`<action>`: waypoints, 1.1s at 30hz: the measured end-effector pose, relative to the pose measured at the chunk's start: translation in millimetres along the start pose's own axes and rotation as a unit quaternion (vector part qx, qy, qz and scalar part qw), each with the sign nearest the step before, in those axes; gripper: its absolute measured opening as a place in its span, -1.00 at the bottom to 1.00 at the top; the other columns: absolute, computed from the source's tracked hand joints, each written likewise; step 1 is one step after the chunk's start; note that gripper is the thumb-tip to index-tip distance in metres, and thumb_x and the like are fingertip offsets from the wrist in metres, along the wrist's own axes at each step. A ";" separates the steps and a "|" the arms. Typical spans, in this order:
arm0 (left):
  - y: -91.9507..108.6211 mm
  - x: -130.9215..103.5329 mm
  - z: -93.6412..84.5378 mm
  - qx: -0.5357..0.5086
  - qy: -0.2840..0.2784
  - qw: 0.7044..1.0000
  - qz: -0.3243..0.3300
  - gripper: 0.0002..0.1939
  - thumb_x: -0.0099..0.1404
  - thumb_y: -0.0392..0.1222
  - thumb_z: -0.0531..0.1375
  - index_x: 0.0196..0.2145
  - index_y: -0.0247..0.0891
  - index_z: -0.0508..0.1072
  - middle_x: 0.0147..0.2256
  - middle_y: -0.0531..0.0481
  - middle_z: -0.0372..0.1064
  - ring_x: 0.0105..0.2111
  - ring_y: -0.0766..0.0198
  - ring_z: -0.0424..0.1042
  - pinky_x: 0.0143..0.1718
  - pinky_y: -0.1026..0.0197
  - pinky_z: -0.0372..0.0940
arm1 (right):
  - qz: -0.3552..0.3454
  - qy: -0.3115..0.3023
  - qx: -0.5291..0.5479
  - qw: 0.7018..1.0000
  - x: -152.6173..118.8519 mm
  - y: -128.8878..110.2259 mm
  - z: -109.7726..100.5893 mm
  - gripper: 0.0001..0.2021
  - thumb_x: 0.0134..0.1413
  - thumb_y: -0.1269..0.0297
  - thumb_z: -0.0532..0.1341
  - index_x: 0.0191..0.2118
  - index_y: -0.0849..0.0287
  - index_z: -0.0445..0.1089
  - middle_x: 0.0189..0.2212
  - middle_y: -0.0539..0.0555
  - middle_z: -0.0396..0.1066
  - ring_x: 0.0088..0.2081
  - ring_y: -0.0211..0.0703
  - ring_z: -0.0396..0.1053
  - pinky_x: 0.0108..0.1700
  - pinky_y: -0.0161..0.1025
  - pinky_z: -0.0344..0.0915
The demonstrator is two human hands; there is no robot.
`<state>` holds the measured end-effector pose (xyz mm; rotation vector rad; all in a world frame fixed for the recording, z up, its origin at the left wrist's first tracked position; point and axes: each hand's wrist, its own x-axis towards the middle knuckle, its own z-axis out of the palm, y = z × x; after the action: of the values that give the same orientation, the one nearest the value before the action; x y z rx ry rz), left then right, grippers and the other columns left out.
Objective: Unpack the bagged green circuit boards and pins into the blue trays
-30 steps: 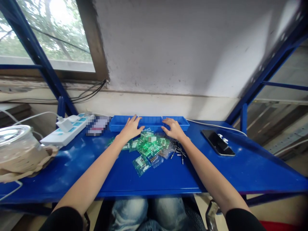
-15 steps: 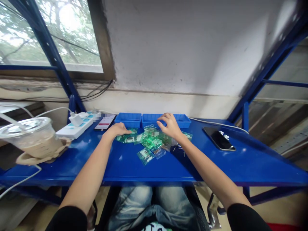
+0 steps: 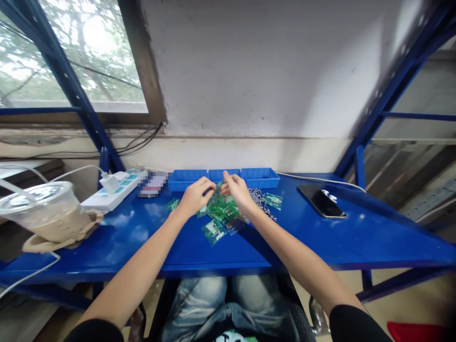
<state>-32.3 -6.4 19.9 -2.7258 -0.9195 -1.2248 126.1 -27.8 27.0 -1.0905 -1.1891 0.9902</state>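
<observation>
My left hand (image 3: 196, 196) is over the middle of the pile, thumb and fingers drawn together in a pinch; whatever they hold is too small to make out. Facing it closely, my right hand (image 3: 240, 194) has its fingers curled at a small green plastic bag (image 3: 220, 186) that shows between both hands. Under them lies a pile of green-tinted clear bags (image 3: 223, 211) with small parts inside. One flat bag (image 3: 213, 231) rests at the pile's near side. Loose metal screws or pins (image 3: 262, 202) are heaped right of my right hand, beside another bag (image 3: 274, 201).
Blue bins (image 3: 260, 177) stand in a row behind the pile. A phone (image 3: 322, 202) with white earbuds (image 3: 329, 195) lies at right. At left are a blurred-out phone (image 3: 153, 184), a power strip (image 3: 114, 191) and a drink cup (image 3: 46, 209) in a carton holder.
My left hand has moved right from the pile's left side to its middle. My right hand has come slightly left and lower, so the hands nearly meet; the metal heap is now uncovered.
</observation>
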 end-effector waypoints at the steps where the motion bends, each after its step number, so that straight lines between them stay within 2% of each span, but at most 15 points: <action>1: 4.2 -0.3 4.3 0.010 0.001 1.000 0.027 -0.85 0.25 -0.29 0.02 -0.33 -0.24 0.39 -0.32 -0.02 0.32 -0.30 0.28 0.31 -0.22 0.24 0.22 | 0.000 0.020 0.021 1.000 0.0 1.1 -5.3 -0.66 -0.05 -0.02 0.19 -0.33 0.16 0.19 -0.61 -0.09 0.32 -0.57 -0.32 0.32 -0.49 -0.37 0.22; 4: 10.8 -2.0 10.2 0.046 -0.003 0.996 0.075 -0.81 0.28 -0.31 0.01 -0.32 -0.22 0.43 -0.29 -0.05 0.33 -0.26 0.23 0.29 -0.17 0.18 0.20 | -0.018 0.042 0.038 0.998 1.0 4.0 -15.1 -0.64 -0.18 0.25 0.27 -0.21 0.18 0.20 -0.61 -0.15 0.29 -0.56 -0.34 0.28 -0.45 -0.37 0.21; 7: 12.3 -2.6 11.3 0.033 -0.019 0.998 0.058 -0.85 0.25 -0.28 0.07 -0.30 -0.23 0.44 -0.25 -0.07 0.35 -0.24 0.19 0.27 -0.15 0.13 0.19 | -0.061 0.052 0.018 0.997 2.7 6.4 -15.0 -0.65 -0.20 0.39 0.19 -0.17 0.22 0.26 -0.58 -0.13 0.29 -0.52 -0.32 0.27 -0.39 -0.34 0.22; 9: 11.7 -1.7 12.4 -0.029 -0.022 0.999 -0.001 -0.83 0.21 -0.17 0.13 -0.26 -0.24 0.43 -0.26 -0.07 0.36 -0.23 0.17 0.29 -0.14 0.11 0.18 | -0.113 0.060 -0.014 0.992 2.6 7.3 -14.2 -0.75 -0.16 0.40 0.15 -0.24 0.22 0.32 -0.53 -0.07 0.32 -0.46 -0.29 0.30 -0.34 -0.31 0.24; 11: 9.2 -0.2 14.2 -0.136 -0.022 0.985 -0.101 -0.72 0.24 -0.02 0.09 -0.23 -0.26 0.43 -0.31 -0.06 0.38 -0.27 0.19 0.33 -0.21 0.14 0.21 | -0.198 0.058 -0.081 0.975 0.6 7.8 -15.3 -0.84 -0.10 0.40 0.11 -0.32 0.20 0.35 -0.46 0.00 0.37 -0.39 -0.23 0.33 -0.28 -0.27 0.26; 14: 3.3 2.0 16.8 -0.319 -0.016 0.914 -0.251 -0.54 0.28 0.12 -0.06 -0.31 -0.31 0.43 -0.42 -0.07 0.38 -0.43 0.25 0.34 -0.44 0.25 0.19 | -0.347 0.026 -0.218 0.912 -5.2 9.4 -17.8 -0.84 -0.03 0.46 0.06 -0.39 0.16 0.36 -0.38 0.05 0.39 -0.27 -0.16 0.32 -0.15 -0.20 0.24; 16: 0.1 2.8 17.5 -0.387 -0.001 0.875 -0.292 -0.56 0.23 0.15 0.02 -0.36 -0.32 0.41 -0.47 -0.04 0.35 -0.50 0.31 0.31 -0.53 0.30 0.13 | -0.404 0.007 -0.287 0.869 -9.2 11.2 -17.0 -0.81 -0.03 0.50 0.04 -0.41 0.14 0.37 -0.34 0.07 0.37 -0.18 -0.12 0.28 -0.08 -0.15 0.21; 18: -0.5 2.9 16.7 -0.386 0.040 0.876 -0.285 -0.65 0.17 0.08 0.14 -0.33 -0.31 0.39 -0.49 0.02 0.33 -0.54 0.36 0.28 -0.54 0.32 0.13 | -0.416 0.022 -0.333 0.846 -12.0 12.7 -14.2 -0.79 -0.02 0.51 0.05 -0.40 0.14 0.39 -0.28 0.11 0.33 -0.12 -0.08 0.22 -0.05 -0.12 0.18; 20: 1.6 2.3 14.4 -0.322 0.103 0.909 -0.244 -0.72 0.17 -0.02 0.17 -0.26 -0.29 0.38 -0.46 0.05 0.32 -0.54 0.38 0.26 -0.53 0.33 0.14 | -0.395 0.062 -0.359 0.843 -13.2 12.6 -11.7 -0.81 0.00 0.48 0.07 -0.37 0.15 0.42 -0.26 0.15 0.29 -0.11 -0.04 0.18 -0.05 -0.09 0.16; 21: 3.4 1.8 13.0 -0.273 0.130 0.930 -0.210 -0.75 0.18 -0.06 0.17 -0.24 -0.28 0.39 -0.44 0.05 0.32 -0.53 0.39 0.26 -0.51 0.33 0.16 | -0.375 0.074 -0.361 0.851 -13.2 12.0 -11.1 -0.82 0.01 0.44 0.08 -0.35 0.17 0.43 -0.29 0.14 0.28 -0.14 -0.04 0.18 -0.07 -0.09 0.16; 23: 7.2 0.7 9.9 -0.174 0.151 0.964 -0.129 -0.82 0.21 -0.15 0.15 -0.25 -0.26 0.42 -0.36 0.03 0.33 -0.50 0.40 0.26 -0.45 0.32 0.19 | -0.330 0.058 -0.332 0.881 -12.5 9.7 -11.4 -0.83 0.08 0.31 0.08 -0.35 0.18 0.42 -0.39 0.09 0.28 -0.25 -0.10 0.20 -0.12 -0.13 0.16; 25: 10.0 -0.5 7.5 -0.106 0.145 0.982 -0.061 -0.86 0.23 -0.23 0.12 -0.26 -0.24 0.44 -0.32 0.01 0.34 -0.46 0.38 0.28 -0.39 0.30 0.22 | -0.282 0.008 -0.262 0.923 -11.8 7.4 -12.3 -0.72 0.17 0.16 0.02 -0.42 0.18 0.38 -0.48 0.02 0.27 -0.36 -0.18 0.21 -0.20 -0.20 0.17; 28: 11.2 -1.8 5.0 -0.063 0.129 0.989 -0.019 -0.81 0.23 -0.32 0.06 -0.26 -0.22 0.46 -0.30 -0.01 0.33 -0.38 0.34 0.31 -0.33 0.27 0.23 | -0.213 -0.027 -0.153 0.965 -12.1 5.8 -11.1 -0.59 0.19 0.02 -0.05 -0.49 0.18 0.31 -0.58 -0.04 0.22 -0.47 -0.26 0.18 -0.35 -0.30 0.15; 31: 11.5 -1.5 2.2 -0.067 0.097 0.993 -0.025 -0.80 0.22 -0.28 0.08 -0.25 -0.22 0.47 -0.29 -0.03 0.34 -0.36 0.31 0.32 -0.34 0.27 0.23 | -0.224 -0.003 -0.160 0.961 -13.8 6.5 -8.1 -0.67 0.19 0.07 -0.01 -0.38 0.17 0.36 -0.59 -0.05 0.22 -0.49 -0.26 0.18 -0.39 -0.32 0.17; 33: 11.7 -0.3 0.7 -0.110 0.074 0.989 -0.066 -0.79 0.22 -0.16 0.10 -0.25 -0.24 0.47 -0.32 -0.04 0.36 -0.37 0.29 0.33 -0.36 0.27 0.22 | -0.287 0.006 -0.233 0.929 -14.0 8.1 -8.2 -0.73 0.20 0.19 0.00 -0.20 0.15 0.41 -0.48 0.01 0.29 -0.41 -0.22 0.23 -0.31 -0.28 0.21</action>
<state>-25.9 -16.1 21.8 -2.7217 -1.0190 -1.6183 132.3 -40.7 15.9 -1.0060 -1.6572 0.2481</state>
